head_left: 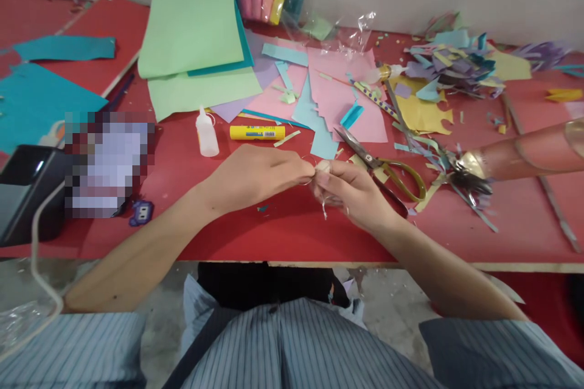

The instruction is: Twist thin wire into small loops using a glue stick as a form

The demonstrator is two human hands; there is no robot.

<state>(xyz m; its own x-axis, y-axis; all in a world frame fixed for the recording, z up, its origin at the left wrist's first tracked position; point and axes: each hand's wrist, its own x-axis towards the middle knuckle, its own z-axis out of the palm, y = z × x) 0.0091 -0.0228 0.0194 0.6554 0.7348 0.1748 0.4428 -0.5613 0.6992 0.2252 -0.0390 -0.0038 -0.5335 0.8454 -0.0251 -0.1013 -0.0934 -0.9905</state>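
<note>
Centrally, a pale string (325, 209) is found between both hands, above the red table (255, 240) near its front edge, one end hanging below the right hand. The right hand (360, 194) is closed, thumb and fingers pinching the string. The left hand (255, 176) shows its back, fingertips meeting the right hand's; whether it grips the string cannot be told. Scissors (373, 162) lie just beside the right hand. Beyond the left hand: a yellow tube (258, 132) and a white nozzle bottle (208, 135). Farther back: pink paper (335, 88), green sheets (196, 30) and, rightward, heaped paper strips (456, 67).
</note>
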